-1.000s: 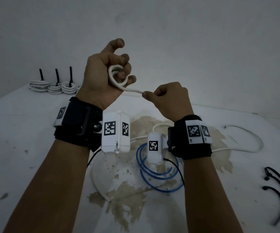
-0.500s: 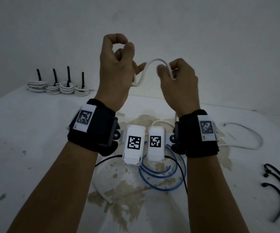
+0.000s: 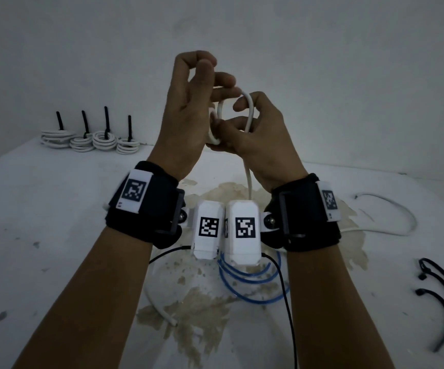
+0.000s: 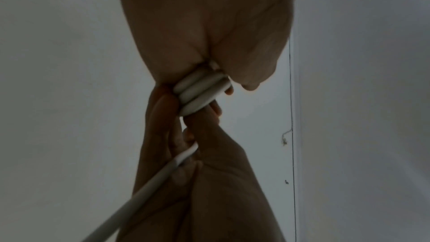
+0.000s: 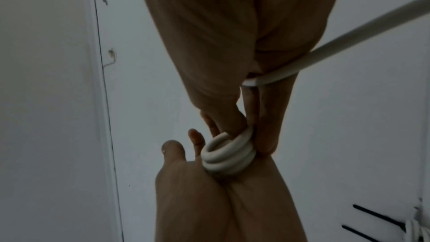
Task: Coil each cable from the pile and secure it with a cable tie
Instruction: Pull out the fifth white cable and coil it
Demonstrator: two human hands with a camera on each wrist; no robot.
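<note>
A white cable (image 3: 248, 113) is held up in front of me over the table (image 3: 55, 235). My left hand (image 3: 210, 86) pinches a small coil of about three turns (image 4: 202, 91) between thumb and fingers. Close beside it, my right hand (image 3: 242, 118) grips a fresh loop of the same cable (image 5: 274, 77) and lays it against the coil (image 5: 228, 155). The free length (image 3: 248, 179) hangs straight down behind the wrist cameras to the table. Black cable ties (image 3: 439, 296) lie at the far right of the table.
Several finished white coils with upright black ties (image 3: 90, 137) stand at the back left. A blue cable (image 3: 250, 283) lies in loose loops under my wrists, on a stained patch. More white cable (image 3: 391, 217) curves across the right side of the table.
My hands have come together and risen slightly. The right hand has carried a stretch of cable up and over to the coil in my left hand, forming a new loop.
</note>
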